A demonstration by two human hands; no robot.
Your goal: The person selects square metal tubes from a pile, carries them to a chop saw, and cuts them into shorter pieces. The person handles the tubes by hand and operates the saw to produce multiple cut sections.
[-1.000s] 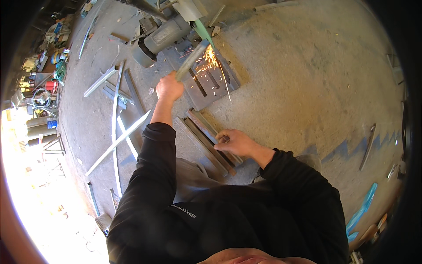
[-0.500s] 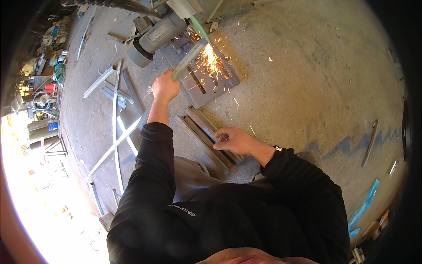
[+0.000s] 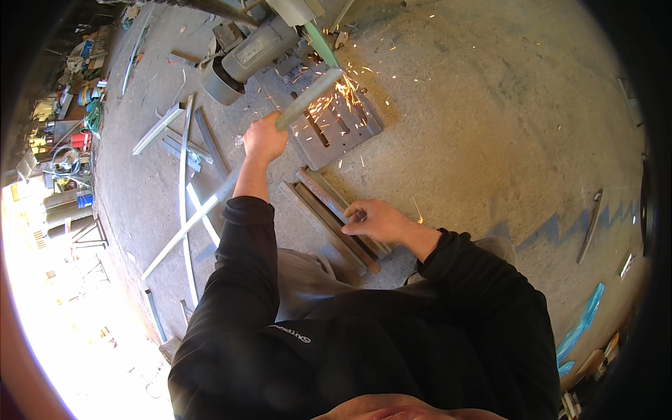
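My left hand (image 3: 264,138) is wrapped round a long pale metal tube (image 3: 306,100). The tube runs from the lower left, behind my left forearm, up to a cut-off saw (image 3: 262,52). Its far end is at the saw's green disc (image 3: 321,46), where orange sparks (image 3: 343,89) fly over the slotted base plate (image 3: 343,133). My right hand (image 3: 381,221) hovers at several rusty steel channel pieces (image 3: 325,227), its fingers loosely bent with a gap to the thumb. Nothing shows in it; whether it touches the steel I cannot tell.
Several loose metal lengths (image 3: 185,157) lie on the concrete floor to the left. Cluttered workshop goods (image 3: 77,133) line the far left. On the right lie a curved strip (image 3: 591,227) and blue plastic film (image 3: 582,323).
The tube's end has shifted slightly right and down at the disc. The spark burst has become smaller and more scattered. My right hand has barely moved.
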